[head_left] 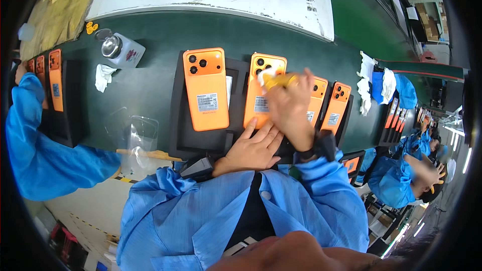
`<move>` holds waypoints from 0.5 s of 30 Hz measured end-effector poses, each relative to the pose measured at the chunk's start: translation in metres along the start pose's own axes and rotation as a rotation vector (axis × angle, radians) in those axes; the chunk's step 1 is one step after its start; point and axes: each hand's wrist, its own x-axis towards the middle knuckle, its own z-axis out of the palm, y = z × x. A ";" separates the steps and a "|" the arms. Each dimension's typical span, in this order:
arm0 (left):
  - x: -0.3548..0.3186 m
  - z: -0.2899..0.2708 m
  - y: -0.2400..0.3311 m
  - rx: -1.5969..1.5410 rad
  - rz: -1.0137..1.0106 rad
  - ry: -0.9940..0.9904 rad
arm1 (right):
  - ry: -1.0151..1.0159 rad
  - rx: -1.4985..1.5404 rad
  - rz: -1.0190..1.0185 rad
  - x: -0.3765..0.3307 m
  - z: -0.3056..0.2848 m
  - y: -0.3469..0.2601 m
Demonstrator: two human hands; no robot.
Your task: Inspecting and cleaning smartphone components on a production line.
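The middle phone (255,91), long axis near twelve-to-six, lies at nine o'clock from the right hand (291,104) (nearer the lenses, grip clamped on a white cloth (266,74)); the left hand (252,149), unclenched, touches its six-o'clock end.

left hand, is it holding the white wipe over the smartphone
No, the right hand holds the white wipe and the left hand lies by the orange smartphone.

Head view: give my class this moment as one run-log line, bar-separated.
left hand: spread, at lower edge of orange smartphone | right hand: gripping white wipe at its cameras | white dispenser bottle: lid open
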 end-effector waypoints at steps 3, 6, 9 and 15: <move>-0.002 0.000 0.002 0.041 -0.011 0.002 | -0.033 -0.007 -0.032 0.023 0.007 -0.015; -0.001 -0.006 -0.001 0.093 0.001 0.061 | -0.027 -0.034 -0.015 0.039 0.015 -0.002; 0.001 -0.003 -0.004 0.092 0.030 0.080 | -0.031 -0.089 0.121 0.013 0.001 0.004; -0.002 0.001 -0.004 0.087 0.036 0.130 | -0.059 -0.052 -0.003 0.032 0.016 -0.011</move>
